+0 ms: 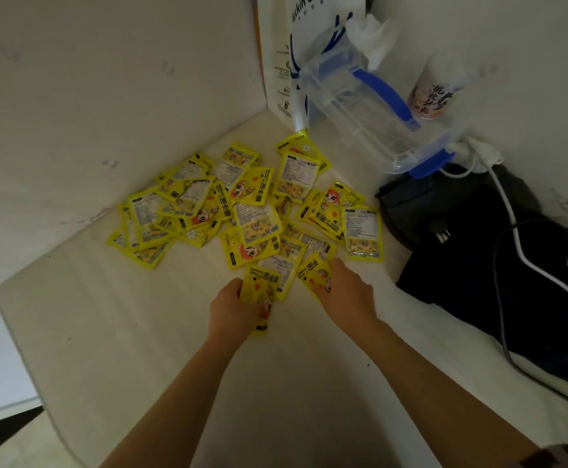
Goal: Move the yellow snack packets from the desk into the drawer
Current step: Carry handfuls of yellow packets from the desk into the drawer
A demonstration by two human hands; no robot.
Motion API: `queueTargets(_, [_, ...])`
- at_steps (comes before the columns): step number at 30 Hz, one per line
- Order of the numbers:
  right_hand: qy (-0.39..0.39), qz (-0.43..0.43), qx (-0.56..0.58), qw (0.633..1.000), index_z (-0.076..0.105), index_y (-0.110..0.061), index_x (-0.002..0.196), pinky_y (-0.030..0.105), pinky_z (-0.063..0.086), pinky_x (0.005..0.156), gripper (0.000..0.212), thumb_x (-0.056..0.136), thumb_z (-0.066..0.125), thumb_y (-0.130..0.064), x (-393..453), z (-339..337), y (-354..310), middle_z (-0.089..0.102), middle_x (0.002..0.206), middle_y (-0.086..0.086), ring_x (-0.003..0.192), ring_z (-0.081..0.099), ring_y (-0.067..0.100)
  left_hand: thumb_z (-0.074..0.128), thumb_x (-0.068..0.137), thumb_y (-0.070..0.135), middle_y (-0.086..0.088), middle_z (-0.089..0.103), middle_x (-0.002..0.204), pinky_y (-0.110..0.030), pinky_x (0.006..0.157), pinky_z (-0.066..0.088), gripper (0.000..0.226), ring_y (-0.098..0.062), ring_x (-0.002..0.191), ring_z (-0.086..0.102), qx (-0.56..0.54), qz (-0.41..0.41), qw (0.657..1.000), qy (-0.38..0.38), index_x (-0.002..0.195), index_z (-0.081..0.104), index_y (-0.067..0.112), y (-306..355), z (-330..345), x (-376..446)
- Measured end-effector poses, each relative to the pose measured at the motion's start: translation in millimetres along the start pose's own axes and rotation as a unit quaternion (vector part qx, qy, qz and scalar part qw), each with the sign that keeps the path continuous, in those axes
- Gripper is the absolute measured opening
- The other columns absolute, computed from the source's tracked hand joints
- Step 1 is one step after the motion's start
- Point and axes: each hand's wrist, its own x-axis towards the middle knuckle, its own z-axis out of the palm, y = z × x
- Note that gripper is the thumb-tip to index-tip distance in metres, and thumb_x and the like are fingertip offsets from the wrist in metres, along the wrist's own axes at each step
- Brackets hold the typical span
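I am looking down at a pale tabletop [140, 332] set into a corner, with both my bare arms reaching forward to a loose heap of yellow snack packets [242, 211] spread across the middle of it. I seem to be at the gathering step, picking packets off the near edge of the heap. My left hand [233, 309] has its fingers curled round a yellow packet [262, 292], held at the heap's front edge. My right hand [346, 292] lies just beside it, its fingers curled onto a second packet [313, 273] that I appear to be pinching, though the fingertips are partly hidden under the hand. Nearly all the packets are still on the tabletop, so the task looks barely begun. The drawer is not in view, so my next move would call for lifting these packets clear without dragging others along, then turning to wherever the drawer is. The packets are flat, glossy, square sachets, bright yellow, some face up with a red-haired cartoon figure and bold black lettering, others face down with a white panel of small print. They overlap at every angle and look slippery, likely to slide over one another. Behind the heap stands a white paper bag [282, 62] with blue lettering, and beside it a clear plastic container [360, 106] with blue clips. To the right lies a dark bag [478, 248] with a white cable [512, 217] trailing across it.
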Motion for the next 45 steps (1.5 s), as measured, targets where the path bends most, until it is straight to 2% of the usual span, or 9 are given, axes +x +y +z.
queueTargets(7, [0.039,0.017,0.148,0.988,0.049,-0.017,0.107,0.038,0.052,0.071,0.036,0.088,0.061,-0.045,13,-31,14,0.063,0.095,0.001,0.087,0.062,0.024,0.079,0.07,0.014,0.0,0.069,0.086,-0.041,0.074,0.057,0.023,-0.025,0.085,0.067,-0.136,-0.01,0.99,0.045,0.083,0.062,0.023,35,-17,21])
queueTargets(11, [0.076,0.054,0.197,0.976,0.053,-0.006,0.113,0.025,0.044,0.063,0.038,0.089,0.065,-0.032,38,-50,21,0.059,0.089,0.002,0.084,0.061,0.022,0.081,0.068,0.019,-0.003,0.07,0.099,-0.045,0.077,0.058,0.039,-0.026,0.092,0.067,-0.183,-0.02,0.98,0.071,0.104,0.064,0.018,59,-19,46])
queueTargets(13, [0.094,0.078,0.215,0.969,0.053,-0.004,0.116,0.024,0.046,0.07,0.04,0.088,0.066,-0.03,50,-54,24,0.062,0.101,0.008,0.094,0.061,0.025,0.081,0.071,0.017,-0.003,0.071,0.099,-0.037,0.069,0.056,0.038,-0.023,0.09,0.066,-0.216,-0.031,0.973,0.079,0.106,0.066,0.017,68,-19,58])
queueTargets(15, [0.105,0.092,0.15,0.979,0.052,-0.004,0.118,0.038,0.046,0.086,0.046,0.087,0.064,-0.035,61,-53,26,0.056,0.119,0.016,0.108,0.053,0.033,0.08,0.073,0.019,-0.005,0.071,0.101,-0.031,0.06,0.051,0.037,-0.022,0.087,0.066,-0.231,-0.038,0.968,0.089,0.107,0.067,0.013,74,-16,72])
queueTargets(18, [0.086,0.113,0.056,0.988,0.045,-0.004,0.128,0.045,0.038,0.097,0.055,0.088,0.061,-0.039,72,-53,25,0.041,0.132,0.021,0.116,0.041,0.04,0.077,0.073,0.026,-0.005,0.066,0.117,-0.04,0.076,0.055,0.056,-0.026,0.103,0.063,-0.201,-0.037,0.973,0.105,0.124,0.059,0.012,79,-9,87])
queueTargets(22, [0.063,0.146,0.037,0.987,0.034,-0.01,0.139,0.048,0.035,0.102,0.062,0.09,0.058,-0.039,79,-48,19,0.031,0.139,0.021,0.121,0.036,0.043,0.071,0.08,0.024,-0.009,0.055,0.128,-0.049,0.092,0.051,0.055,-0.032,0.112,0.056,-0.147,-0.025,0.979,0.14,0.13,0.052,0.014,84,1,94])
queueTargets(28, [0.037,0.177,0.024,0.983,0.033,-0.011,0.138,0.049,0.037,0.101,0.062,0.09,0.058,-0.041,84,-44,8,0.035,0.137,0.023,0.125,0.036,0.041,0.07,0.084,0.023,-0.014,0.052,0.135,-0.053,0.096,0.048,0.063,-0.036,0.123,0.05,-0.136,-0.055,0.98,0.137,0.139,0.042,0.009,90,8,99])
queueTargets(40, [0.051,0.116,0.035,0.991,0.047,-0.016,0.126,0.051,0.039,0.097,0.053,0.083,0.07,-0.036,65,-48,23,0.048,0.127,0.019,0.116,0.048,0.039,0.077,0.072,0.02,-0.006,0.068,0.112,-0.04,0.082,0.055,0.047,-0.025,0.1,0.064,-0.247,-0.054,0.959,0.132,0.116,0.062,0.013,68,-2,70])
queueTargets(45, [0.032,0.044,0.024,0.998,0.046,-0.016,0.119,0.047,0.047,0.091,0.048,0.083,0.071,-0.035,53,-61,23,0.046,0.121,0.012,0.1,0.057,0.033,0.076,0.075,0.008,-0.002,0.069,0.084,-0.034,0.068,0.054,0.021,-0.02,0.077,0.065,-0.278,-0.03,0.954,0.11,0.088,0.063,0.018,45,-13,40])
